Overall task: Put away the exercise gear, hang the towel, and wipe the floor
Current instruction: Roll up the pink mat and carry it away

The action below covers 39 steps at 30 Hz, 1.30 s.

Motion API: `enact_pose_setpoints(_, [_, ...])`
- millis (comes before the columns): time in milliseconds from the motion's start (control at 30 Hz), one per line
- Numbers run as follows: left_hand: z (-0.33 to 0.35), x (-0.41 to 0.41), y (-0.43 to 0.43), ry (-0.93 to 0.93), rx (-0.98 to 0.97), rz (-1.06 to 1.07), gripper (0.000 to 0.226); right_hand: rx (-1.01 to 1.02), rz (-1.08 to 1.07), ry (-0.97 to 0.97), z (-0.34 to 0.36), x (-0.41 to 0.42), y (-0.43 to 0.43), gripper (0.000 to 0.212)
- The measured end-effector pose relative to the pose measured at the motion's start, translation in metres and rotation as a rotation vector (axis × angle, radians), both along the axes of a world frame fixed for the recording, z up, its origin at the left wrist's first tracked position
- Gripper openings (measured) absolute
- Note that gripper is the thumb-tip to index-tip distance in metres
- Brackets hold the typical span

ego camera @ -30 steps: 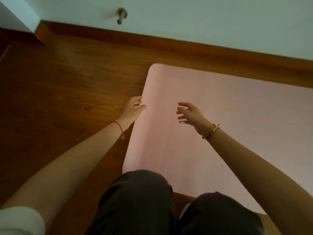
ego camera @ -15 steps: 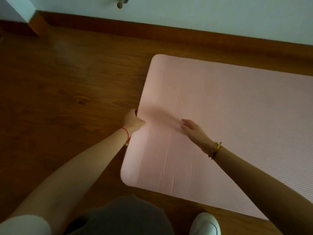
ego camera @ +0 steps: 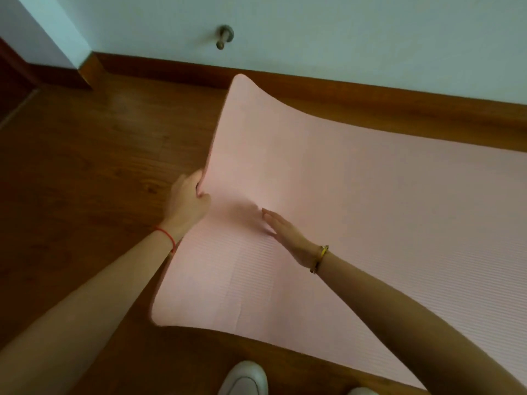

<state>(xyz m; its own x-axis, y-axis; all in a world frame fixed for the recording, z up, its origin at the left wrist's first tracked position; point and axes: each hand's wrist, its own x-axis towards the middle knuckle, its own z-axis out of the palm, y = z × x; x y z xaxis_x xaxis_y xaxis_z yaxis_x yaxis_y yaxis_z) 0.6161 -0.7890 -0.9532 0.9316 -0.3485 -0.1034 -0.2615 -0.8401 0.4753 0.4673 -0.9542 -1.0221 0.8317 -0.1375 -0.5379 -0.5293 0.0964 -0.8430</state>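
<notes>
Head view. Pink exercise mat (ego camera: 356, 209) lies unrolled on the wood floor (ego camera: 85, 181), parallel to the far baseboard (ego camera: 370, 95), and runs out of frame to the right. Its left short end is raised off the floor and the far-left corner curls upward.

Left hand (ego camera: 188, 203): arm extended forward, red string at the wrist. The thumb sits on top of the mat's left edge and the other fingers (ego camera: 196, 179) wrap under it, a firm grip on the edge. Judgement: this hold lifts the end so a roll can be started.

Right hand (ego camera: 288, 235): arm reaches in from the near right, bracelet at the wrist. The palm is down on the mat just right of the left hand, the fingers (ego camera: 271, 218) straight and grasping nothing. Judgement: it pins the sheet so the lifted end folds over rather than slides.

White shoe (ego camera: 245, 377) at the near edge. Metal peg (ego camera: 225, 35) on the far wall.
</notes>
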Motion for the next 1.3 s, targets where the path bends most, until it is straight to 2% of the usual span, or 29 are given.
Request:
enact_pose_setpoints(67, [0.000, 0.003, 0.002, -0.050, 0.102, -0.037, 0.064, 0.040, 0.063, 0.002, 0.008, 0.010, 0.017, 0.053])
enact_pose_setpoints(133, [-0.002, -0.005, -0.006, -0.010, 0.131, -0.102, 0.067, 0.121, 0.079, -0.003, 0.009, 0.014, 0.029, 0.052])
enact_pose_setpoints(200, [-0.011, -0.020, -0.018, 0.065, 0.109, -0.171, 0.067, 0.183, -0.011, -0.005, 0.009, 0.014, 0.032, 0.053])
enact_pose_setpoints(300, [-0.031, -0.037, -0.029, 0.218, 0.110, -0.241, 0.065, 0.141, -0.141, -0.021, 0.011, 0.008, 0.024, 0.061])
enact_pose_setpoints(367, [-0.038, -0.038, -0.030, 0.205, 0.196, -0.314, 0.053, -0.004, -0.154, -0.077, 0.013, -0.001, 0.018, 0.066])
enact_pose_setpoints(433, [-0.043, -0.041, -0.027, 0.203, 0.232, -0.388, 0.051, -0.358, -0.088, -0.184, 0.011, -0.008, 0.012, 0.069])
enact_pose_setpoints(467, [-0.046, -0.042, -0.025, 0.225, 0.175, -0.411, 0.053, -0.550, -0.034, -0.237, 0.008, -0.009, 0.011, 0.068])
enact_pose_setpoints(533, [-0.052, -0.047, -0.021, 0.252, -0.044, -0.348, 0.060, -0.780, 0.086, -0.245, -0.002, -0.008, 0.010, 0.065])
enact_pose_setpoints(600, [-0.056, -0.052, -0.019, 0.203, -0.189, -0.130, 0.077, -0.821, 0.178, -0.093, -0.010, -0.006, 0.010, 0.067])
enact_pose_setpoints(667, [-0.060, -0.052, -0.017, 0.267, -0.163, 0.082, 0.104, -0.811, 0.226, 0.005, -0.016, -0.005, 0.010, 0.067])
enact_pose_setpoints(733, [-0.066, -0.052, -0.015, 0.454, -0.106, 0.152, 0.114, -0.832, 0.241, -0.028, -0.017, -0.004, 0.009, 0.062])
enact_pose_setpoints(800, [-0.076, -0.055, -0.015, 0.520, -0.113, 0.149, 0.101, -0.821, 0.248, -0.023, -0.016, -0.002, 0.007, 0.061])
enact_pose_setpoints(900, [-0.082, -0.068, -0.023, 0.258, -0.057, 0.110, 0.086, -0.725, 0.192, 0.023, -0.012, 0.003, 0.007, 0.058])
enact_pose_setpoints(1033, [-0.080, -0.109, -0.043, -0.072, 0.337, -0.045, 0.097, -0.251, -0.047, 0.093, -0.009, 0.008, 0.007, 0.062])
enact_pose_setpoints(1100, [-0.076, -0.128, -0.051, -0.201, 0.393, -0.164, 0.093, -0.117, -0.150, 0.145, -0.010, 0.006, 0.004, 0.067])
enact_pose_setpoints(1167, [-0.080, -0.131, -0.051, -0.226, 0.293, -0.250, 0.083, -0.089, -0.255, 0.175, -0.011, 0.001, -0.003, 0.063])
enact_pose_setpoints(1233, [-0.080, -0.114, -0.050, 0.037, -0.048, -0.197, 0.059, -0.037, -0.380, 0.152, -0.011, -0.007, -0.012, 0.053])
enact_pose_setpoints(1300, [-0.082, -0.091, -0.046, 0.268, -0.347, -0.031, 0.036, -0.090, -0.416, 0.109, -0.017, -0.016, -0.021, 0.055])
